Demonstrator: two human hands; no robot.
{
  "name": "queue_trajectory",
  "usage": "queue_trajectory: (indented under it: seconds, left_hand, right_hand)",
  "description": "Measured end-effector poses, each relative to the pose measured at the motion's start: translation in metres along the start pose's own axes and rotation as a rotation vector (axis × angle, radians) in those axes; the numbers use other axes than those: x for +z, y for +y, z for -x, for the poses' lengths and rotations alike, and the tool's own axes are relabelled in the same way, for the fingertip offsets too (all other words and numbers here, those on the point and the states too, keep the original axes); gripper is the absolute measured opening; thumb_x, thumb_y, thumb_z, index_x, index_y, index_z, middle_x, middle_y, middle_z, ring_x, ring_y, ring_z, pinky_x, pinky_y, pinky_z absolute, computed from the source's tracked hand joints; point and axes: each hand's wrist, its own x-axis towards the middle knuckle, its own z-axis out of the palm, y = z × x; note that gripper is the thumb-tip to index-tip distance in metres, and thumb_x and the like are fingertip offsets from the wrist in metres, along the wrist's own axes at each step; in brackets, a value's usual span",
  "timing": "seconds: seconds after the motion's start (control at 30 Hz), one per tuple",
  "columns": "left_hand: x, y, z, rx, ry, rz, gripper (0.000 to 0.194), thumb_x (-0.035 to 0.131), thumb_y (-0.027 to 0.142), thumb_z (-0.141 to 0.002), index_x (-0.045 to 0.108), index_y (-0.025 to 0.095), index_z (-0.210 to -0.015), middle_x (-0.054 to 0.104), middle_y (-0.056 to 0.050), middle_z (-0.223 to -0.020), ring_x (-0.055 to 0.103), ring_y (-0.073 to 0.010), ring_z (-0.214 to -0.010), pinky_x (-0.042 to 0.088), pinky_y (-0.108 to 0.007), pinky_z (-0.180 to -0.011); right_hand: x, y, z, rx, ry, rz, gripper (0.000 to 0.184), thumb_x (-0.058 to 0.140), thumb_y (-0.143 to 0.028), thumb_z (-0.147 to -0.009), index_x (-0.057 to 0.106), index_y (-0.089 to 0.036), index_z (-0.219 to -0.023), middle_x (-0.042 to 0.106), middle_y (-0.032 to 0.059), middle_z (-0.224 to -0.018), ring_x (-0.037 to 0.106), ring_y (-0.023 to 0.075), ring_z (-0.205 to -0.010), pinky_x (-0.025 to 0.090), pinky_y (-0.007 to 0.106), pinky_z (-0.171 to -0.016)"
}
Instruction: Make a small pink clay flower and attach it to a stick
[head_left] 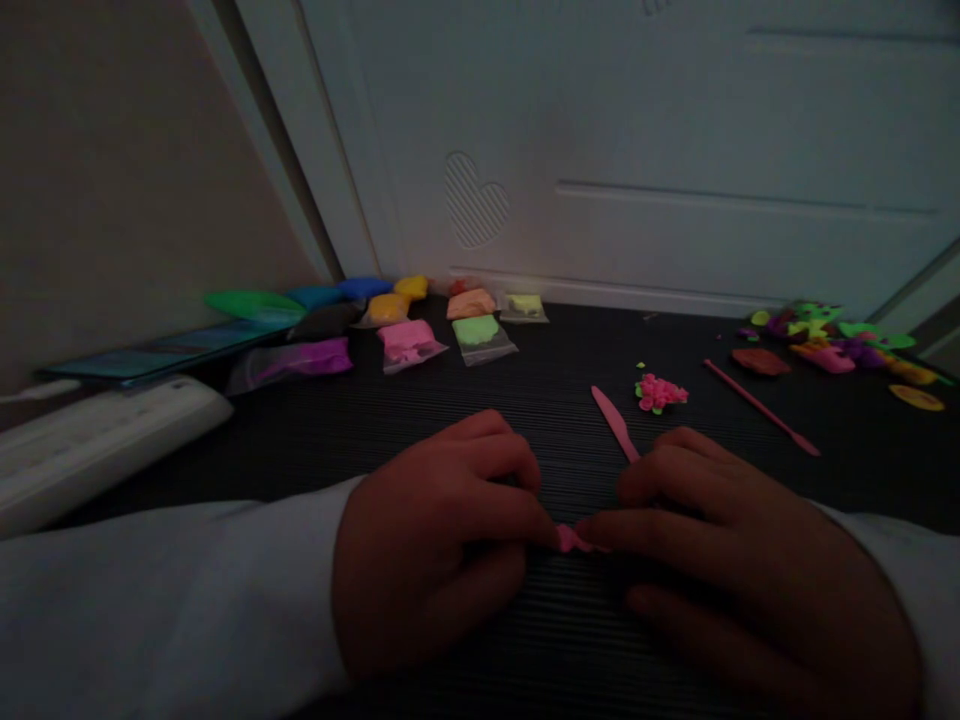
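Note:
A small strip of pink modelling clay lies on the dark table between my hands. My left hand is closed, its fingers curled, with the index fingertip at the clay's left end. From the other side, my right hand touches the clay with its index fingertip, while its thumb stays apart, low over the table. Just beyond the right hand lies a pink plastic clay knife, its near end hidden behind the fingers. Farther back sits a cluster of pink clay flowers with green bits.
A thin pink modelling tool and a reddish clay lump lie at right, near a colourful clay pile. Bagged clay, including a pink packet and a green one, lines the back. A white power strip and tablet are left.

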Motion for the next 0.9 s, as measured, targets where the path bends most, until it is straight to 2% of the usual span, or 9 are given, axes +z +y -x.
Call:
queue_trajectory:
  seconds: [0.37, 0.6, 0.73, 0.9]
  left_hand:
    - [-0.0004, 0.0021, 0.0003, -0.001, 0.017, -0.003, 0.029, 0.04, 0.006, -0.066, 0.06, 0.021, -0.081, 0.049, -0.002, -0.074, 0.041, -0.0136, -0.07, 0.033, -0.026, -0.06]
    - [-0.0003, 0.002, 0.0001, 0.008, -0.037, -0.02, 0.033, 0.045, 0.006, -0.063, 0.06, 0.025, -0.085, 0.047, -0.001, -0.075, 0.039, -0.0143, -0.07, 0.031, -0.028, -0.06]
    - [-0.0001, 0.003, 0.0002, -0.001, -0.046, -0.024, 0.031, 0.044, 0.006, -0.064, 0.06, 0.023, -0.086, 0.047, -0.002, -0.075, 0.039, -0.0147, -0.071, 0.03, -0.028, -0.06]
    - [-0.0001, 0.0036, 0.0006, -0.011, -0.048, -0.019, 0.032, 0.043, 0.006, -0.066, 0.06, 0.023, -0.088, 0.047, -0.002, -0.076, 0.038, -0.0147, -0.071, 0.03, -0.028, -0.059]
  right_hand:
    - [-0.0002, -0.0003, -0.0007, -0.007, -0.029, 0.024, 0.026, 0.047, -0.021, -0.073, 0.054, -0.022, -0.097, 0.049, 0.002, -0.076, 0.044, 0.0124, -0.067, 0.029, 0.028, -0.06]
    - [-0.0006, -0.0006, -0.0014, -0.004, -0.043, -0.005, 0.03, 0.049, -0.019, -0.071, 0.052, -0.022, -0.1, 0.049, 0.0027, -0.077, 0.043, 0.0135, -0.069, 0.029, 0.029, -0.061]
    - [-0.0007, -0.0007, -0.0019, 0.001, -0.057, -0.009, 0.03, 0.05, -0.02, -0.071, 0.052, -0.023, -0.1, 0.049, 0.0023, -0.077, 0.043, 0.0134, -0.068, 0.029, 0.03, -0.061]
    - [-0.0009, -0.0002, -0.0004, -0.003, -0.017, -0.012, 0.028, 0.051, -0.019, -0.07, 0.054, -0.022, -0.098, 0.05, 0.0018, -0.077, 0.043, 0.0131, -0.069, 0.03, 0.031, -0.062]
